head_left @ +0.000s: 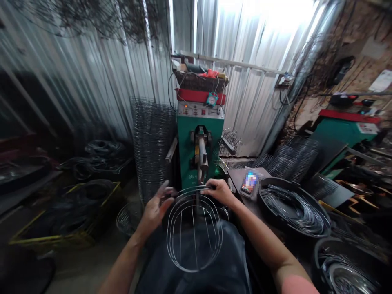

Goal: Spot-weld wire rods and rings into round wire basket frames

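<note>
A round wire frame (197, 270) of several concentric rings and a few straight wires hangs tilted in front of me, above my dark apron (223, 257). My right hand (221, 192) is closed at its top right rim, thumb and fingers pinching the wire. At the frame's upper left, my left hand (157, 207) has its thumb and fingers apart, close to the rim; its fingertips are slightly blurred. The top of the frame is at the lower electrode of a green spot welder (185, 139). Its upper electrode arm (202, 154) points toward me just above.
Left of the welder stands a tall stack of wire frames (154, 143). A yellow-edged crate (65, 237) is further left. On the right are a phone (249, 183) in a plastic bag, a black tub of wire rings (294, 208) and another tub (349, 265).
</note>
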A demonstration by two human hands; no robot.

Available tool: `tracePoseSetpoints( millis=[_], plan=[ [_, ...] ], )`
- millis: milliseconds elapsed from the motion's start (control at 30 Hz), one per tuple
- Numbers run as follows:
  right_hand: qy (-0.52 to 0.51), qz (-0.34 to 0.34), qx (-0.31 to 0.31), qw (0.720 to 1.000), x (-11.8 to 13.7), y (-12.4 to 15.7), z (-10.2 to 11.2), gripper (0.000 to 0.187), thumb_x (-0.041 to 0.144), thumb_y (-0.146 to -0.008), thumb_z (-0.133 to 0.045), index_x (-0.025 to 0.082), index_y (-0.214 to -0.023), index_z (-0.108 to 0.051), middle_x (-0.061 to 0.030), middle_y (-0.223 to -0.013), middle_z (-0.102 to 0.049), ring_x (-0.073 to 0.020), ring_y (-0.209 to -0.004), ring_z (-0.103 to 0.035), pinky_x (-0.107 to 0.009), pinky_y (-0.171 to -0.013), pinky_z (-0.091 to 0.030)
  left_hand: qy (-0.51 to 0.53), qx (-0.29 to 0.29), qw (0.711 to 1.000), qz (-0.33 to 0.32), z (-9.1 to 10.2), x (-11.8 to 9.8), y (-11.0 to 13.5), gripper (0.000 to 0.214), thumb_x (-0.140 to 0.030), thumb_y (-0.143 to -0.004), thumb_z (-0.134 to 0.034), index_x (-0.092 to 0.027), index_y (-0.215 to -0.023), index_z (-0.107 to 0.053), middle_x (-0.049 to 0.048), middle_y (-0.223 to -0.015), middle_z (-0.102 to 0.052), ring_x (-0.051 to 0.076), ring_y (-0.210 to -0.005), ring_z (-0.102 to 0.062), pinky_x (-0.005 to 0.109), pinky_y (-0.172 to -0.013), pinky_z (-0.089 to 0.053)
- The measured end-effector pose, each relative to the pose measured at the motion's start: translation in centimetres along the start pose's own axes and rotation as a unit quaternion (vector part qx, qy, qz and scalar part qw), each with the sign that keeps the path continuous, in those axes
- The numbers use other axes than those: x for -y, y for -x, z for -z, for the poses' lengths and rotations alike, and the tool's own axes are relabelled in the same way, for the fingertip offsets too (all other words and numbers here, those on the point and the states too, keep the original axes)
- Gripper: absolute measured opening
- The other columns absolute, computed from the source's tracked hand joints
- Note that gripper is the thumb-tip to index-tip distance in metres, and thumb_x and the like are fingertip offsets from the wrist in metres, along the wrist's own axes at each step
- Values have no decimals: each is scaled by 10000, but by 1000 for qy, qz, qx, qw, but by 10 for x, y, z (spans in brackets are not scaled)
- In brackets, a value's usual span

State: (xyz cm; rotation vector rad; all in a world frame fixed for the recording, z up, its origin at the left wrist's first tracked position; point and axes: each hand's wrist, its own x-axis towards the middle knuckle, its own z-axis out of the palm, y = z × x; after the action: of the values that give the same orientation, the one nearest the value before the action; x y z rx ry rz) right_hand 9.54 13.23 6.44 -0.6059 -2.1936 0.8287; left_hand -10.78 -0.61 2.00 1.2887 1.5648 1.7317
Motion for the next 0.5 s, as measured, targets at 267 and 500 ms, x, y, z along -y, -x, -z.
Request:
tracePoseSetpoints(
  millis=[267,500],
  plan=[
    [15,-46,39,998,0,-28,38,285,382,-722,-595,155,-884,-652,0,-775,-635,-132,-725,-547,-231,-684,-405,90,119,977,152,-30,-32,-53,493,-397,-693,-638,-199,-1138,-564,-80,-471,-334,58,-363,-241,183,-345,-148],
    [85,-77,5,993,-89,8,-4,329,339,-815,-426,149,-974,-642,-24,-781,-647,-150,-723,-571,-241,-683,-419,70,160,945,275,-45,35,-55,508,-399,-722,-593,-184,-1173,-504,-100,-462,-310,43,-325,-179,167,-343,-68]
  ],
)
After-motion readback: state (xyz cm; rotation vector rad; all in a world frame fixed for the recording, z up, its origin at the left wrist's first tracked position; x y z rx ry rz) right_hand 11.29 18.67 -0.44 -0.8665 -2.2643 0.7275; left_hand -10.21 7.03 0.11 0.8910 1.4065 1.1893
